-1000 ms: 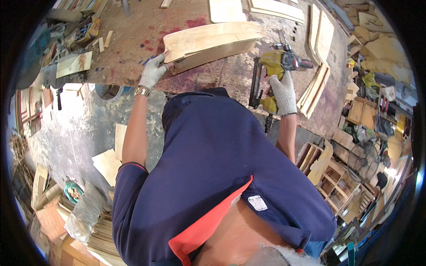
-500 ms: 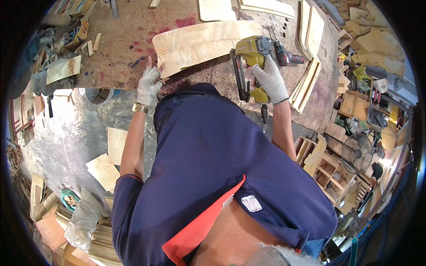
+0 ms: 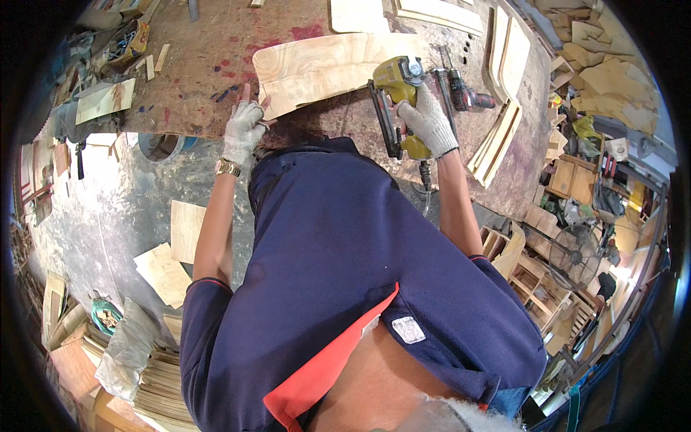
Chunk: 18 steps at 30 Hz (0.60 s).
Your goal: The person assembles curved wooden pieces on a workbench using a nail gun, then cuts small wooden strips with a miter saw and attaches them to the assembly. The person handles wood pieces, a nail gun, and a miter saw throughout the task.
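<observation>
My left hand (image 3: 245, 129), in a pale knit glove with bare fingertips, is at the near left corner of a curved wooden panel (image 3: 317, 65). Its index finger points away from me, while the thumb and other fingers close about the corner. The panel lies on the workbench with its grain showing. In my gloved right hand (image 3: 430, 122) is a yellow-green nail gun (image 3: 392, 78), gripped by its handle. Its black magazine stands to the left of the handle, and an air hose (image 3: 425, 173) runs from its base. The gun's nose is beside or over the panel's right end; contact cannot be made out.
A red and black drill (image 3: 471, 97) lies right of my right hand. Curved wooden strips (image 3: 497, 140) and boards (image 3: 439, 16) lie on the stained workbench (image 3: 194, 93). Loose boards (image 3: 162, 273) lie on the floor at left; wooden frames (image 3: 540, 288) and a fan (image 3: 576, 252) stand at right.
The nail gun and my right hand have shifted slightly left and tilted, uncovering a dark bar beside the drill. My left hand stays at the panel's corner. The whole view has shifted a little.
</observation>
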Motion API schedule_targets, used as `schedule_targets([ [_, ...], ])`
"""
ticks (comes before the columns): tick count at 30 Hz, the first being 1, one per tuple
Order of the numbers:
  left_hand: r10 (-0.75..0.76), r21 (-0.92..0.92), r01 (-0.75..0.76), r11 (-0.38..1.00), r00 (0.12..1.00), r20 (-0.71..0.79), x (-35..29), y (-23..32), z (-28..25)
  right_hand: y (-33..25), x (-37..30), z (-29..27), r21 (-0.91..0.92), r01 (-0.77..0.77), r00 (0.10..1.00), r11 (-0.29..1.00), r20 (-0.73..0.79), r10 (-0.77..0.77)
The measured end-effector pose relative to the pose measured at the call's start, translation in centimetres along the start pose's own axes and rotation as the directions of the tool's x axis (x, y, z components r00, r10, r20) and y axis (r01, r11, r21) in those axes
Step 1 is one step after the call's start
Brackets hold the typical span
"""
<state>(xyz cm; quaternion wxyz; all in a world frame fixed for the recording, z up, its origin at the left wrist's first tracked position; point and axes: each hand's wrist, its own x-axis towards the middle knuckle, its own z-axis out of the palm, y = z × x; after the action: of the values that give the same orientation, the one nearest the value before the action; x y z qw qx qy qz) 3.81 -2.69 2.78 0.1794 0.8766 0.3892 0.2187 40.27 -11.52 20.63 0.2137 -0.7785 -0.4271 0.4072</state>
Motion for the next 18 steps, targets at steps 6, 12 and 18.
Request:
schedule_targets([
  [6,0.026,-0.012,-0.026,1.0,0.999,-0.027,0.1,-0.2,0.1,-0.1,0.1,0.0,-0.009,-0.022,1.0,1.0,0.009,0.022],
  [12,-0.093,0.02,0.092,0.996,0.99,0.106,0.0,-0.5,0.4,-0.4,0.3,0.0,-0.053,-0.033,0.999,0.998,0.007,0.033],
  [18,-0.069,0.021,0.068,0.997,0.996,0.063,0.0,-0.4,0.6,-1.6,-0.3,-0.2,-0.006,0.028,0.999,1.0,0.02,-0.028],
])
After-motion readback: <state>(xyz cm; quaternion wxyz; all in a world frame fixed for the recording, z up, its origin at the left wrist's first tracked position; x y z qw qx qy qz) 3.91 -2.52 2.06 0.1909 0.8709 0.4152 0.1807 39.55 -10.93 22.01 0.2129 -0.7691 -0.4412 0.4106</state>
